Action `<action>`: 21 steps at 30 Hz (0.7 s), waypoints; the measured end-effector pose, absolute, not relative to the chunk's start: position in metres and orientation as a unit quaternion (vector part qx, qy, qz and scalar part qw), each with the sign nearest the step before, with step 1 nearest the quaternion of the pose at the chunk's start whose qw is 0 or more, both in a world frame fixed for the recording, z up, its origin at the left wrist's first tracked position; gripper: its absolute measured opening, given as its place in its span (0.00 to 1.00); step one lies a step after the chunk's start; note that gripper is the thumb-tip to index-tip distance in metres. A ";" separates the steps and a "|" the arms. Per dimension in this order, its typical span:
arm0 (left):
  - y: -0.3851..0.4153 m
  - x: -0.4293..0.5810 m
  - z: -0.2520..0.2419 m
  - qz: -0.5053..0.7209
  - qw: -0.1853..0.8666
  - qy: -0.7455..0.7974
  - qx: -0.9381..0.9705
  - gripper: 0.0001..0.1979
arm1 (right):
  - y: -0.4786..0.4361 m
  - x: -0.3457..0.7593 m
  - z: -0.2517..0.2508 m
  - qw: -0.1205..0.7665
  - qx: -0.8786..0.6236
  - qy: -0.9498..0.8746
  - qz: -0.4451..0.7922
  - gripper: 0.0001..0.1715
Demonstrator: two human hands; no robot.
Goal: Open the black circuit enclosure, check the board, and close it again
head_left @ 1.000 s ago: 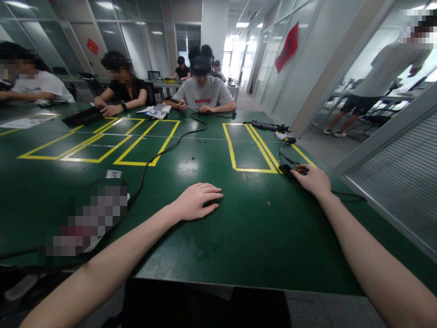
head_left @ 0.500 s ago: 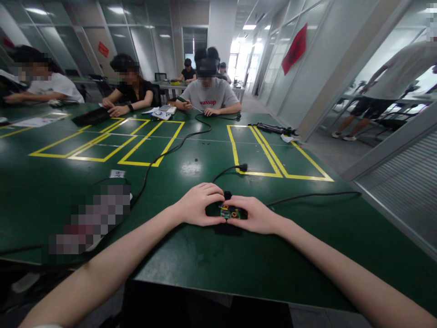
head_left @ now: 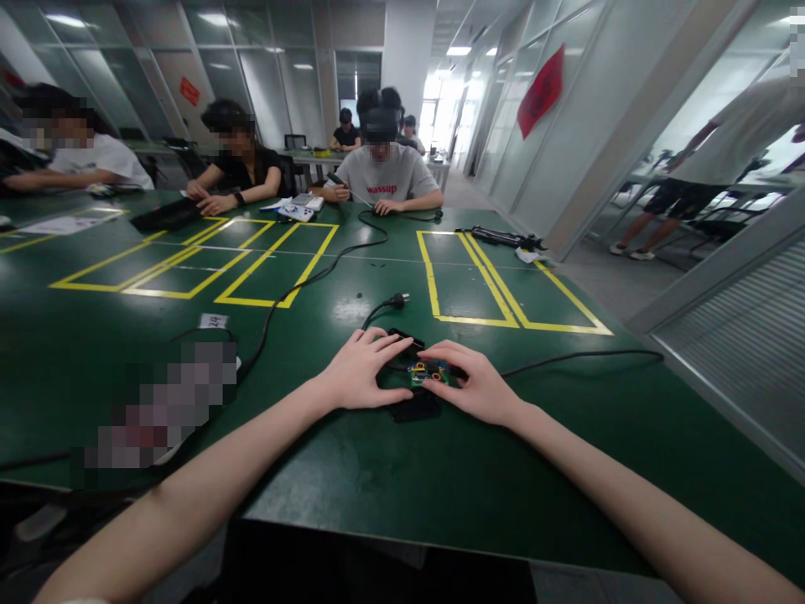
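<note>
A small green circuit board (head_left: 416,377) with copper-coloured coils is in my right hand (head_left: 479,386), with the thumb on its near edge and the fingers behind it. My left hand (head_left: 355,371) is at the board's left, thumb and fingers spread apart. Its thumb tip is close to the board's left corner; whether it touches I cannot tell. Just beyond the left fingertips is a black plastic piece (head_left: 407,338), partly hidden by them. Another flat black piece (head_left: 415,408) lies on the table in front of the board.
A black cord with a plug (head_left: 397,299) lies beyond my hands. Another cable (head_left: 584,358) runs off right. Yellow tape rectangles (head_left: 475,320) mark the green table (head_left: 327,478). A blurred-out object (head_left: 169,403) lies left. Across the table, a person (head_left: 383,168) works with a tool.
My left fingers have parted from the board, which stays in my right hand. The black piece behind has come into fuller view, and the plug has shifted left.
</note>
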State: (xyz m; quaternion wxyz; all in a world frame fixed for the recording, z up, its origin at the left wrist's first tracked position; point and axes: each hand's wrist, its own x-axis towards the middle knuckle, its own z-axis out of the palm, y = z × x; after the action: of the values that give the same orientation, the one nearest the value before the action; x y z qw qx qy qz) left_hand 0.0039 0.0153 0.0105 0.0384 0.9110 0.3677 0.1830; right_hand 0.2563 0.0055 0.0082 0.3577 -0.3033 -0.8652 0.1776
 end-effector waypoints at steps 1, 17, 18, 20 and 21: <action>0.015 0.004 0.011 0.185 0.040 0.367 0.911 0.41 | 0.006 0.256 0.007 0.357 -0.304 -0.865 0.178 0.15; 0.018 0.004 0.009 0.262 0.173 0.270 0.910 0.36 | 0.017 0.247 -0.003 0.338 -0.329 -0.860 0.194 0.11; 0.018 0.004 0.009 0.275 0.171 0.267 0.908 0.31 | 0.016 0.247 -0.002 0.335 -0.326 -0.862 0.196 0.12; 0.018 0.004 0.010 0.296 0.162 0.265 0.903 0.20 | 0.014 0.247 0.000 0.326 -0.314 -0.868 0.205 0.17; 0.018 0.004 0.010 0.301 0.158 0.268 0.902 0.16 | 0.013 0.248 0.002 0.319 -0.309 -0.871 0.211 0.21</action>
State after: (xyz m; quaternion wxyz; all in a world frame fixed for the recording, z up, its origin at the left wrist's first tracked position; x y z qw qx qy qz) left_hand 0.0042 0.0181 0.0096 0.1579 0.9015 0.2677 0.3011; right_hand 0.2477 0.0127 0.0015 0.3188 -0.3089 -0.8708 0.2113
